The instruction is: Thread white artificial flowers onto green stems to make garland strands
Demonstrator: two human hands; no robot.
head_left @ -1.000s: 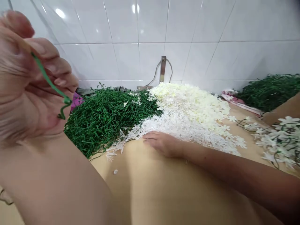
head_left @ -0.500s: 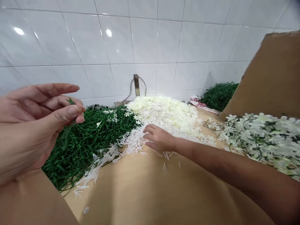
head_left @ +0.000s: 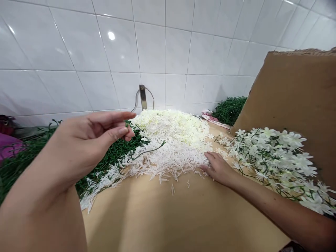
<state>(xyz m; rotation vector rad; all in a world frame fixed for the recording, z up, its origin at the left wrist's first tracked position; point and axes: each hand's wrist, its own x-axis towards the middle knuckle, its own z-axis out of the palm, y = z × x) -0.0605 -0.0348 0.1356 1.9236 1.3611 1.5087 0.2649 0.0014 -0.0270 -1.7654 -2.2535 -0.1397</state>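
Observation:
My left hand (head_left: 105, 138) is raised at the left, its index finger extended and its thumb pressed against a finger below. A small green tip of a plastic stem shows at that pinch. Just right of it, a thin green stem (head_left: 149, 150) shows in front of the white pieces; whether it joins the pinched one I cannot tell. My right hand (head_left: 216, 168) is palm down at the right edge of the white plastic sprigs (head_left: 170, 161), fingers apart, with nothing visible in it. Behind them rises a heap of cream-white artificial petals (head_left: 173, 126).
Green plastic stems (head_left: 115, 150) are piled at the left, with another bundle (head_left: 228, 108) at the back right. White artificial flowers on stems (head_left: 273, 157) lie beside an upright cardboard panel (head_left: 291, 94). A metal bracket (head_left: 142, 96) stands against the tiled wall.
The view has turned. My left hand has moved right, toward the middle. My right hand has shifted right to the edge of the white sprigs. A green stem now shows in front of them.

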